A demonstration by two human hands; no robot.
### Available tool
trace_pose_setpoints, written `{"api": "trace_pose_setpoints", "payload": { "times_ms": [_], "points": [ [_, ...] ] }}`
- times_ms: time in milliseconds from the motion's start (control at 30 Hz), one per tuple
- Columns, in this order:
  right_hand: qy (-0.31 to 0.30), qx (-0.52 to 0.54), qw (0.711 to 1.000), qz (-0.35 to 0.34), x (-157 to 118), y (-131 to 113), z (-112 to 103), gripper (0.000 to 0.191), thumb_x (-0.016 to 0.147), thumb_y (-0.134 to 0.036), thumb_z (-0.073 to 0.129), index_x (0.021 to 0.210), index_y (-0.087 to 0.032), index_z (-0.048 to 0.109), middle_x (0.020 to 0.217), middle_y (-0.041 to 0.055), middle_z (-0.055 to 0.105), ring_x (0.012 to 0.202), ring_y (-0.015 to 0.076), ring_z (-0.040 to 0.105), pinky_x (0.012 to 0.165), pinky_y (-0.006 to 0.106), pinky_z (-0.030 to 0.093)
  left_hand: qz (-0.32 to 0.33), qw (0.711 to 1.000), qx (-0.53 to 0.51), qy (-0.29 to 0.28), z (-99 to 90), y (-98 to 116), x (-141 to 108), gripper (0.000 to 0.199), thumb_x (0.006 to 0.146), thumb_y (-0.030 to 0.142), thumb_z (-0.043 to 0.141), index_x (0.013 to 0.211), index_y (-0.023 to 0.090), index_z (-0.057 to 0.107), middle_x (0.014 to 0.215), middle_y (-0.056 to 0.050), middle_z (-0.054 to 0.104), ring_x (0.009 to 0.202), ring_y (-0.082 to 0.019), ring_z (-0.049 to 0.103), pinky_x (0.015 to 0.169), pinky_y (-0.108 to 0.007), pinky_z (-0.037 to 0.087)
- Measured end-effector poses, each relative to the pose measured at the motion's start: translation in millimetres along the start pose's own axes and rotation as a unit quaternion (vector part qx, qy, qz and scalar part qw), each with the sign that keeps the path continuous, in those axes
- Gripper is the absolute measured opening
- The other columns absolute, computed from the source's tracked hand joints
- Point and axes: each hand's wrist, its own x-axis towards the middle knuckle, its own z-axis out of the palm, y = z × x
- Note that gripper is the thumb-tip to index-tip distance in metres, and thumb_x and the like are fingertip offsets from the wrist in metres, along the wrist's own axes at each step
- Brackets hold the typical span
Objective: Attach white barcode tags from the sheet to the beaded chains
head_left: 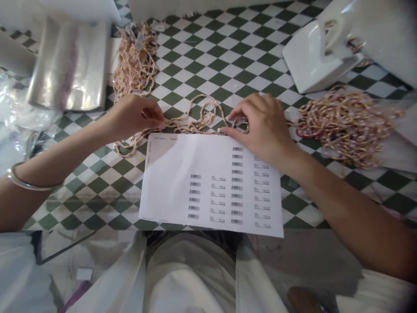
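Note:
Pink-and-gold beaded strands (195, 126) lie loosely coiled between my two hands, at the top edge of a label sheet (169, 182). My left hand (138, 114) pinches the strands at their left end, with a loop trailing below it toward the left. At the right end, my right hand (260, 124) has thumb and fingers closed round part of the same strands. Its wrist passes over the sheet's upper right corner. The sheet is white, with columns of printed barcodes on its right part and a blank area at upper left.
A pink-and-gold strand bundle (135, 61) with tags lies at the back left, beside a stack of clear plastic bags (68, 65). A larger heap of strands (348, 124) sits at right. Behind it stands a white holder (319, 56). The checkered tabletop (208, 56) ends near my lap.

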Motion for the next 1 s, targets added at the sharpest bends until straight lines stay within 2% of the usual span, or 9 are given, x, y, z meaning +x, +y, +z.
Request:
{"api": "trace_pose_setpoints", "payload": {
  "times_ms": [167, 333, 467, 600, 667, 733, 800, 900, 1000],
  "points": [
    [0.011, 0.046, 0.999, 0.019, 6, 0, 9, 0.017, 0.087, -0.038, 0.061, 0.079, -0.023, 0.063, 0.096, 0.0093, 0.064, 0.104, 0.0337, 0.056, 0.090, 0.054, 0.047, 0.006, 0.997, -0.030, 0.076, -14.7, 14, -1, 0.019, 0.082, 0.025, 0.063, 0.092, 0.009, 0.061, 0.070, 0.008, 0.059, 0.066, 0.000, 0.054, 0.084, -0.035, 0.051],
    [0.047, 0.071, 0.996, -0.012, 7, 5, 13, 0.020, 0.086, -0.039, 0.064, 0.073, -0.023, 0.061, 0.087, 0.0080, 0.065, 0.101, 0.0332, 0.058, 0.089, 0.057, 0.047, 0.050, 0.987, -0.109, 0.105, -21.2, 23, -1, 0.013, 0.083, 0.026, 0.063, 0.085, 0.015, 0.057, 0.062, 0.008, 0.056, 0.050, 0.003, 0.042, 0.063, -0.027, 0.045],
    [0.030, 0.163, 0.981, 0.096, 12, 8, 2, 0.012, 0.087, -0.031, 0.063, 0.079, -0.023, 0.061, 0.085, 0.0042, 0.067, 0.093, 0.0269, 0.063, 0.087, 0.051, 0.051, 0.085, 0.963, -0.220, 0.130, -20.0, 16, 2, 0.015, 0.087, 0.034, 0.061, 0.083, 0.022, 0.054, 0.053, 0.007, 0.051, 0.045, -0.001, 0.041, 0.046, -0.021, 0.028],
    [0.042, 0.336, 0.926, 0.169, 15, 13, -11, 0.010, 0.090, -0.030, 0.058, 0.082, -0.024, 0.059, 0.094, 0.0025, 0.071, 0.090, 0.0199, 0.067, 0.087, 0.041, 0.055, 0.103, 0.951, -0.257, 0.136, -18.9, 7, 2, 0.019, 0.086, 0.040, 0.065, 0.082, 0.023, 0.056, 0.053, 0.007, 0.049, 0.045, -0.001, 0.039, 0.039, -0.022, 0.022],
    [0.067, 0.347, 0.922, 0.158, 14, 15, -14, 0.008, 0.092, -0.030, 0.055, 0.085, -0.027, 0.057, 0.102, 0.0015, 0.071, 0.098, 0.0190, 0.067, 0.094, 0.041, 0.053, 0.123, 0.942, -0.281, 0.133, -18.6, 6, 0, 0.024, 0.086, 0.044, 0.065, 0.082, 0.022, 0.056, 0.052, 0.007, 0.047, 0.044, 0.000, 0.037, 0.037, -0.020, 0.019],
    [0.097, 0.299, 0.942, 0.118, 12, 11, -16, 0.003, 0.092, -0.030, 0.054, 0.093, -0.029, 0.057, 0.113, 0.0015, 0.068, 0.110, 0.0187, 0.063, 0.104, 0.042, 0.048, 0.141, 0.935, -0.302, 0.122, -17.4, 12, -4, 0.026, 0.087, 0.045, 0.062, 0.082, 0.020, 0.055, 0.052, 0.008, 0.049, 0.044, 0.002, 0.037, 0.037, -0.015, 0.020],
    [0.089, 0.241, 0.964, 0.060, 8, 1, -16, 0.017, 0.092, -0.032, 0.055, 0.109, -0.030, 0.059, 0.127, 0.0026, 0.063, 0.124, 0.0199, 0.056, 0.111, 0.043, 0.042, 0.167, 0.933, -0.303, 0.098, -14.8, 25, -9, 0.025, 0.090, 0.041, 0.055, 0.085, 0.017, 0.054, 0.060, 0.009, 0.056, 0.046, 0.005, 0.042, 0.044, -0.009, 0.025],
    [-0.031, 0.254, 0.967, -0.005, 2, -18, -13, 0.045, 0.092, -0.039, 0.056, 0.135, -0.033, 0.048, 0.143, 0.0019, 0.053, 0.137, 0.0247, 0.045, 0.113, 0.052, 0.038, 0.214, 0.937, -0.275, 0.032, -9.0, 55, -16, 0.022, 0.089, 0.035, 0.046, 0.093, 0.014, 0.052, 0.080, 0.012, 0.066, 0.053, 0.008, 0.053, 0.057, -0.007, 0.035],
    [-0.081, 0.291, 0.952, -0.046, -3, -29, -9, 0.031, 0.090, -0.037, 0.059, 0.121, -0.033, 0.058, 0.137, 0.0008, 0.059, 0.137, 0.0278, 0.046, 0.116, 0.061, 0.029, 0.246, 0.927, -0.283, 0.000, -3.3, 87, -19, 0.023, 0.086, 0.035, 0.050, 0.095, 0.015, 0.053, 0.079, 0.015, 0.062, 0.057, 0.004, 0.061, 0.060, -0.009, 0.042]
  ]
}}
